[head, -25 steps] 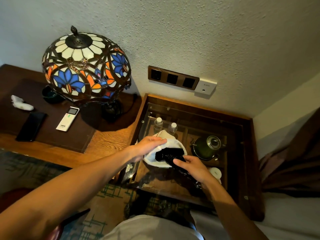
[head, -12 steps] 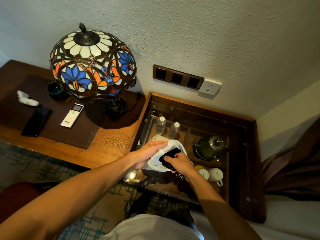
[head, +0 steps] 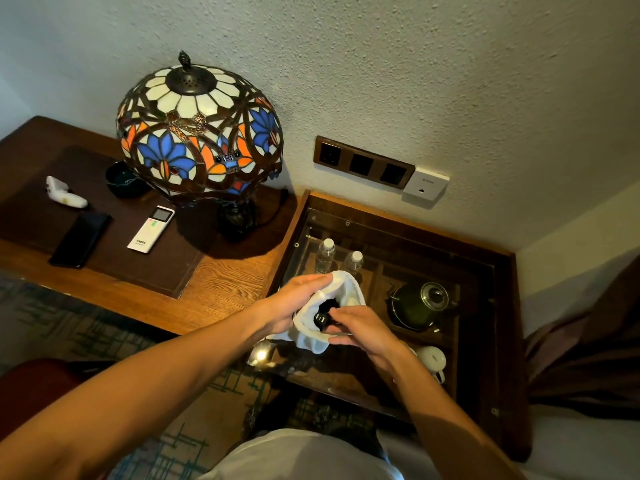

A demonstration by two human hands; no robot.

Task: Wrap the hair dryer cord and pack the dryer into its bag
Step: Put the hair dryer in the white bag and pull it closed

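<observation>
Hands meet over the glass-topped cabinet (head: 408,237), and from my remote seat I see both busy with the white bag (head: 349,292). My left hand (head: 298,303) grasps the bag's left edge, fingers lying along the cloth and holding its mouth apart. My right hand (head: 360,327) has fingers curled at the lower rim of the opening, pinching the cloth right beside the black hair dryer (head: 323,315); I cannot tell whether it also touches the dryer. That dryer sits inside the bag, only a dark patch of it showing through the mouth, and its cord is hidden from me. Under the glass stand two water bottles (head: 325,254), a dark green kettle (head: 420,304) and a white cup (head: 433,360). To the left, the wooden counter (head: 221,282) carries a stained-glass lamp (head: 201,133), a white remote (head: 150,228) and a black phone (head: 80,239)
</observation>
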